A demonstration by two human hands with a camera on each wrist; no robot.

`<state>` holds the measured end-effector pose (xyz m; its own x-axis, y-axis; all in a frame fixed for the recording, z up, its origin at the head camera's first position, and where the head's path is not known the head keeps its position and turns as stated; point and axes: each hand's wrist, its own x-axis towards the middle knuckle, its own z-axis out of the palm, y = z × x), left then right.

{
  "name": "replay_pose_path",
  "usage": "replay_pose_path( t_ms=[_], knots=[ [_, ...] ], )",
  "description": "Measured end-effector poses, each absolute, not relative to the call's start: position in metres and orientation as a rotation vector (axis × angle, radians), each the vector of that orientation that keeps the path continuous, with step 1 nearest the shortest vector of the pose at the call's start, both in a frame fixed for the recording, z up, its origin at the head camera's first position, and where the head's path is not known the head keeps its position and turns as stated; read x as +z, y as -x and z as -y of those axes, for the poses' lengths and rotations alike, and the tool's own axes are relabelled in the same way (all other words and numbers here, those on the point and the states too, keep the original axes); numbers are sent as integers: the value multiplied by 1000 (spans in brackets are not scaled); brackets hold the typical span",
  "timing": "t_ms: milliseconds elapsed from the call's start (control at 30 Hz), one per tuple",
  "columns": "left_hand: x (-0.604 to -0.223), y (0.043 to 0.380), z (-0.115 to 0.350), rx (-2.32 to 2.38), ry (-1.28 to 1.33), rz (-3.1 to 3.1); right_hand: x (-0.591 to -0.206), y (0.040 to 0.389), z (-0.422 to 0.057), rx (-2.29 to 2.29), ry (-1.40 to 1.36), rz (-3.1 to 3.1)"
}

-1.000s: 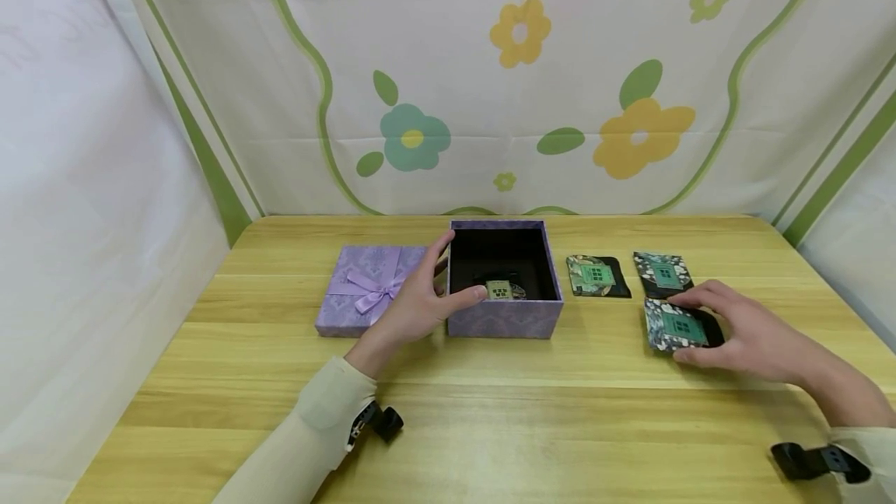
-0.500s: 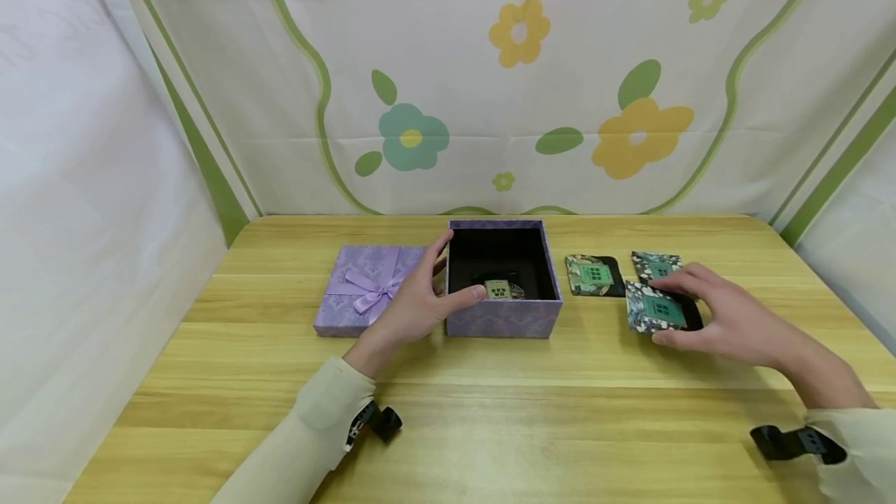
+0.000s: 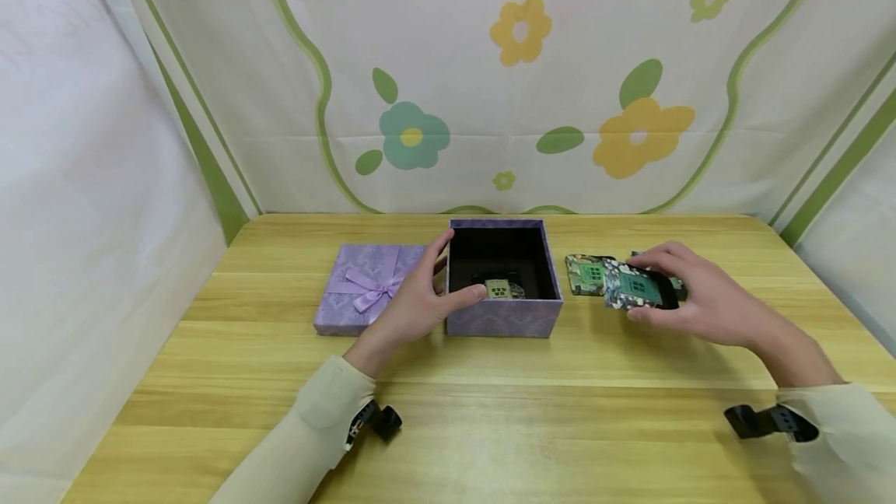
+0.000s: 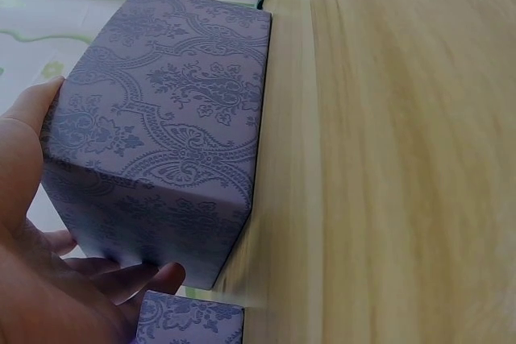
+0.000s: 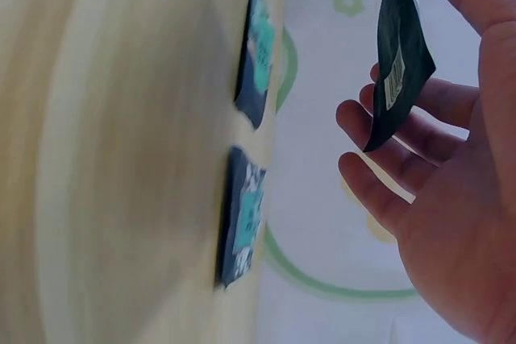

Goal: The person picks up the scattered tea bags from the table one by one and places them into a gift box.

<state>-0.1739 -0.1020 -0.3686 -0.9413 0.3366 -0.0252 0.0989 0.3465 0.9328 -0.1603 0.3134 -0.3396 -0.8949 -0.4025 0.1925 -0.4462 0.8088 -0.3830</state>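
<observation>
My left hand (image 3: 413,306) holds the near left corner of an open purple patterned gift box (image 3: 504,319), thumb at the front rim and fingers against the left wall. Inside the dark box lies a packet with a pale green label (image 3: 499,288). Between thumb and fingers, my right hand (image 3: 707,302) pinches the edges of a flat floral packet (image 3: 637,285) with a green label. The right wrist view shows its dark back with a barcode, raised off the table. Two similar packets lie beneath: a green floral packet (image 3: 584,274) and a blue-white floral packet (image 5: 244,223), mostly hidden in the head view.
The matching purple lid (image 3: 371,290) with a ribbon bow lies left of the box, near my left fingers. A white curtain (image 3: 476,84) with printed flowers hangs behind the wooden table (image 3: 525,426). More white cloth (image 3: 105,216) hangs at the left side.
My right hand has lifted the floral packet and carried it left and away from me, so that it now overlaps both table packets in the head view. The left hand and box stay put.
</observation>
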Motion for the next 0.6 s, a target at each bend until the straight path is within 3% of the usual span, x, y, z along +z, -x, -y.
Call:
replay_pose_path(
  t_ms=[600],
  knots=[
    [-369, 174, 102, 1642, -388, -2390, -317, 175, -271, 790, -709, 2850]
  ],
)
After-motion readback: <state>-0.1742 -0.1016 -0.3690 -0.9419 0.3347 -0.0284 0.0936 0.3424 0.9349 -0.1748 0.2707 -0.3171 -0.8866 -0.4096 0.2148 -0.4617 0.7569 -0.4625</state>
